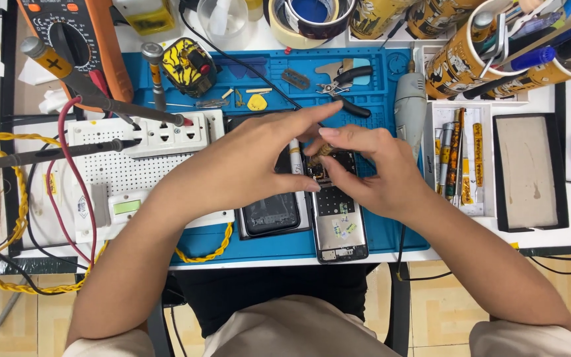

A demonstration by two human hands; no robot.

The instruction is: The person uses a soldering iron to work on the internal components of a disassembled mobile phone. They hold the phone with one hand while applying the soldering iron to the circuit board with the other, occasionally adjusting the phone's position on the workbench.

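Both hands meet over the opened phone (337,218) on the blue mat (378,231): left hand (246,165) half-curled, touching it, right hand (371,168) pinching a small brown part (320,156) at twelve o'clock.

Head camera looks straight down, close above workbench (378,79).

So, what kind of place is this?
Most likely a phone repair bench: an opened phone lies on a blue work mat under both hands, with a multimeter and pliers close by.
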